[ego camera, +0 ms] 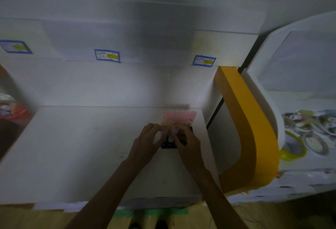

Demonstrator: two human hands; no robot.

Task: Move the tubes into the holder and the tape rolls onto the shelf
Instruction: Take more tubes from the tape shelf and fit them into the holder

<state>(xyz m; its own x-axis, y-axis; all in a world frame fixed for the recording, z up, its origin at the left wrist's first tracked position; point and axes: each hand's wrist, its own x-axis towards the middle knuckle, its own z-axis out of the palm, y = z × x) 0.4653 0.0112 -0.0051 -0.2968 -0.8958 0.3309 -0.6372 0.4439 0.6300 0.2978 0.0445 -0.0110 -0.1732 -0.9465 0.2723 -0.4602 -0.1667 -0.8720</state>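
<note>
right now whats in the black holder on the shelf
The black holder has a crowd of pink-capped tubes standing in its far part, with empty holes near its front edge. The left hand and right hand cover the middle rows.

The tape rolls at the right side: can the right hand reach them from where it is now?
Probably not directly. The right hand is busy at the black holder with the left hand, and the yellow and white divider stands between it and the tape rolls.
</note>
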